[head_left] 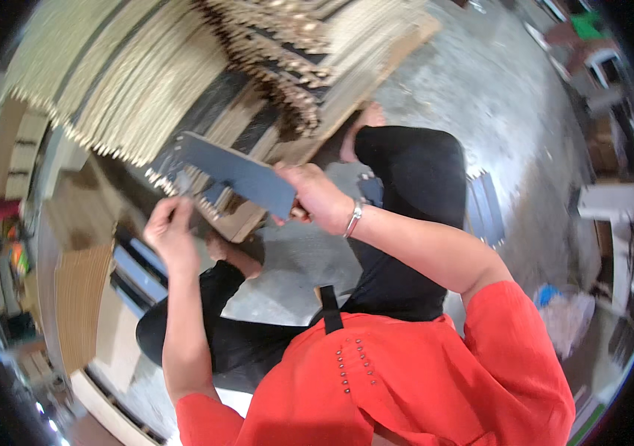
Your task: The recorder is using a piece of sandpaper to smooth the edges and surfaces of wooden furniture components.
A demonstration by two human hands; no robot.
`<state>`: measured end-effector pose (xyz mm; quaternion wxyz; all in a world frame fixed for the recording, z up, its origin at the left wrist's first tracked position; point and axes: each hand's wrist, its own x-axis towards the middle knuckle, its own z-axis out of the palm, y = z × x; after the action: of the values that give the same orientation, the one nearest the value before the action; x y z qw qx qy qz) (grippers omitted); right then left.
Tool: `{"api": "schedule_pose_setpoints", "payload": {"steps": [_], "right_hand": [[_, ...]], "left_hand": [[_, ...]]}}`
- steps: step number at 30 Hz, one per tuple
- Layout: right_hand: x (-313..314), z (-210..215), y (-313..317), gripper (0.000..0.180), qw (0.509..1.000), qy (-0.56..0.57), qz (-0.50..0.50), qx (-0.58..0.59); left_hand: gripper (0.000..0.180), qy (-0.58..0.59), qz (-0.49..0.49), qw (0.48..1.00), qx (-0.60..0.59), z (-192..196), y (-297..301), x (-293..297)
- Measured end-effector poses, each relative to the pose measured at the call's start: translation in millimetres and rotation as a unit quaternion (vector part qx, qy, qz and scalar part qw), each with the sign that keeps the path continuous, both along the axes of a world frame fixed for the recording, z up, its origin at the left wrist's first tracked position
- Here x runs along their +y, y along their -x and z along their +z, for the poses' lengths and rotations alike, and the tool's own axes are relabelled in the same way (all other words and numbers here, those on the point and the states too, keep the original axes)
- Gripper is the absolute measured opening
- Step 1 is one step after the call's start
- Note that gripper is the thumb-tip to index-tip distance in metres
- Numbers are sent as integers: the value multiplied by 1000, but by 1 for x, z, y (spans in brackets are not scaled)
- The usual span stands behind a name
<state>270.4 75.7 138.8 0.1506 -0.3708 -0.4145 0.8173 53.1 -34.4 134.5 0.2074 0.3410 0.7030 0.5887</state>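
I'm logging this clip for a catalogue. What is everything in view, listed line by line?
broad blade: one, dark grey, centre, held in the right hand.
slat stacks: many slats, pale tan, upper left.
brown board: one, left.
concrete floor: grey, upper right.
white bench: one, far right.
bracelet: one, silver, right wrist.
left hand: at the slat ends under the blade.
right hand: grip closed on the blade's handle end.

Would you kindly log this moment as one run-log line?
right hand: grips broad blade | left hand: holds thin strip by blade edge | behind: stacked pale strips
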Motion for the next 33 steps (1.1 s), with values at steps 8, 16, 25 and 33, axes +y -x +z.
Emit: {"api": "schedule_pose_setpoints", "payload": {"steps": [8,16,25,33], "right_hand": [[-31,93,-172,68,989,-97,-55,101],[-56,-16,-318,28,901,-229,-210,-304],[-120,-169,-341,44,676,-242,37,-695],[-112,-198,-342,57,744,-171,13,-646]], "left_hand": [[7,15,-29,999,1,-7,21,-16],[10,36,-51,998,-33,-23,9,-10],[10,73,-29,997,-18,-28,13,-20],[9,79,-31,995,-45,-28,12,-18]]}}
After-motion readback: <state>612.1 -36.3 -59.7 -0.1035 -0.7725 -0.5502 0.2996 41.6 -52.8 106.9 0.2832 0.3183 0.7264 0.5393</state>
